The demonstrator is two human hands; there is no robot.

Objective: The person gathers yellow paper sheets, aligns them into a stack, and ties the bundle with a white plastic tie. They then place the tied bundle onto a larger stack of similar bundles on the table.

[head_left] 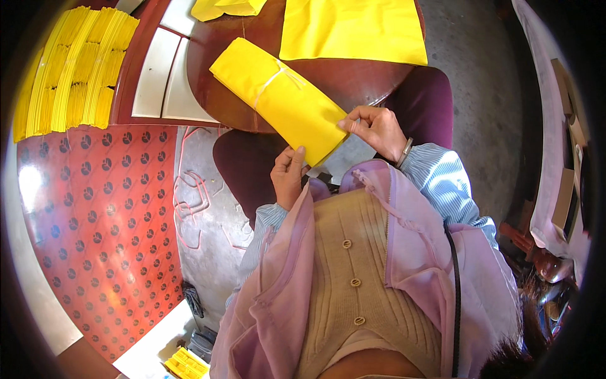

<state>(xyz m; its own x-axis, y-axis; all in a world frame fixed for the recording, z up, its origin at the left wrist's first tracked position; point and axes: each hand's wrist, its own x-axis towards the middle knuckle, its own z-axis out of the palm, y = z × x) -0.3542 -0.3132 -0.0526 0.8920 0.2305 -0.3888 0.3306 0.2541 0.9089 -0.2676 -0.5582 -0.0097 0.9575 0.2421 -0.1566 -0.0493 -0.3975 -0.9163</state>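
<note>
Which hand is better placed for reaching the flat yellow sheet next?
Likely the right hand: it is nearer the flat yellow sheet, while the left hand is farther away; both hold the folded yellow bundle.

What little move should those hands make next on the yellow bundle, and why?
Perhaps square up the near end of the yellow bundle: the left hand and right hand grip it there, while the pale string crosses it farther away.

- The folded bundle [287, 108] is glowing bright yellow, its tie [267, 83] showing whitish.
- The table [338, 76] is gleaming dark reddish brown.
- The sheet [118, 221] at left is wearing rows of dark round motifs on red.
- The sleeves [439, 180] are showing blue-and-white stripes.
- The jacket [476, 271] is looking lilac.
</note>
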